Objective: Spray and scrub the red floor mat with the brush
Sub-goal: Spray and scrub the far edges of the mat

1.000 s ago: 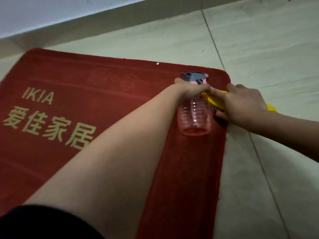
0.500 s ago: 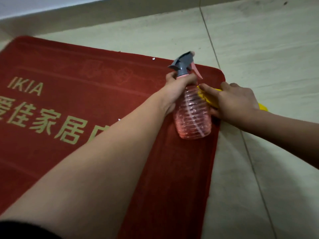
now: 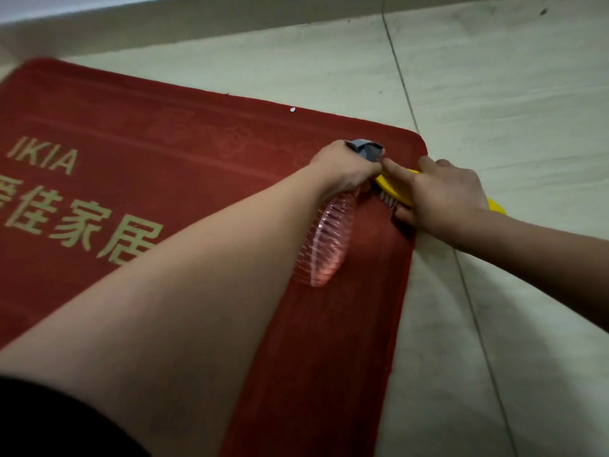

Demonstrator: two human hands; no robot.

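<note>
Red floor mat [image 3: 313, 374] spreads from six to ten o'clock, its far corner toward one. Over that corner the left grip [image 3: 346, 169] is clamped round the neck of a tilted pink spray bottle [image 3: 326, 245]. Just beside it at three o'clock, the right grip [image 3: 445, 196] clasps a yellow brush [image 3: 395, 189], bristles on the mat. Pale floor tiles [image 3: 494, 94] lie beyond.
</note>
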